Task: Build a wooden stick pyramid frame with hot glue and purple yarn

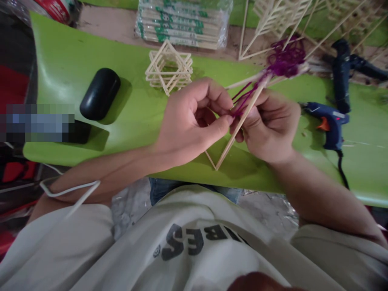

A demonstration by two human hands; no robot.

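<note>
Thumb and fingers of my left hand [194, 127] are closed in a pinch on thin strands of purple yarn [286, 58]. Facing it, my right hand [269, 127] is curled shut at the same strands, its fingertips partly hidden behind a wooden stick. That stick belongs to an angular frame of thin wooden sticks [228, 147], with one corner pointing toward me. The yarn's tangled bundle lies at the frame's far end, and strands run from there down to my fingers.
A star-shaped stick lattice [168, 72] and a black oval case [100, 93] sit on the green table [133, 133]. Packaged chopsticks [184, 24] lie behind. A blue glue gun [330, 123] with its cord is at right, near a black tool [342, 76]. More stick structures [279, 20] stand at the back.
</note>
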